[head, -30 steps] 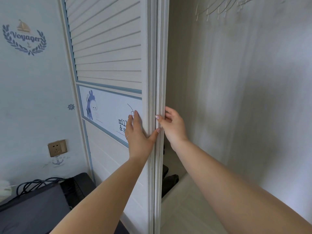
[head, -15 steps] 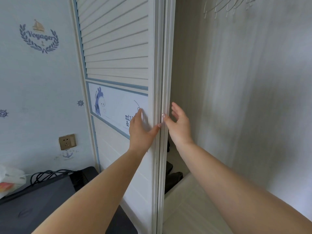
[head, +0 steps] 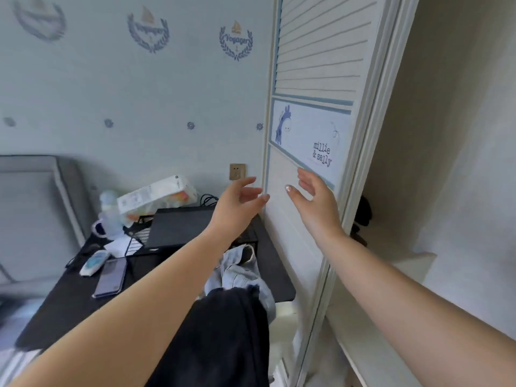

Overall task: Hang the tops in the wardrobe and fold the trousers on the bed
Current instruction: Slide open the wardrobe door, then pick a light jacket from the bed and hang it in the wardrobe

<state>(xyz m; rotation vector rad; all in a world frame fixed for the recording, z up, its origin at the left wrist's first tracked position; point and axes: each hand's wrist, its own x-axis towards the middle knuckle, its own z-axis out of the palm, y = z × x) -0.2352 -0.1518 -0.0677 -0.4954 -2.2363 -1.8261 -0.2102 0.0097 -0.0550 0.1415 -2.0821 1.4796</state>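
The wardrobe (head: 446,135) stands open at the right, its sliding door (head: 321,65) pushed left, and only a few dark things too dim to name show low inside it. Denim trousers (head: 243,275) and a black garment (head: 223,336) lie heaped on the black table (head: 69,303) just beside the door, near a phone (head: 110,277), a laptop (head: 178,227) and a tissue pack (head: 156,196). Both arms reach forward, the left hand (head: 237,202) and right hand (head: 315,202) held up in front of the door panel, each grip apart with fingers loosely spread, holding nothing.
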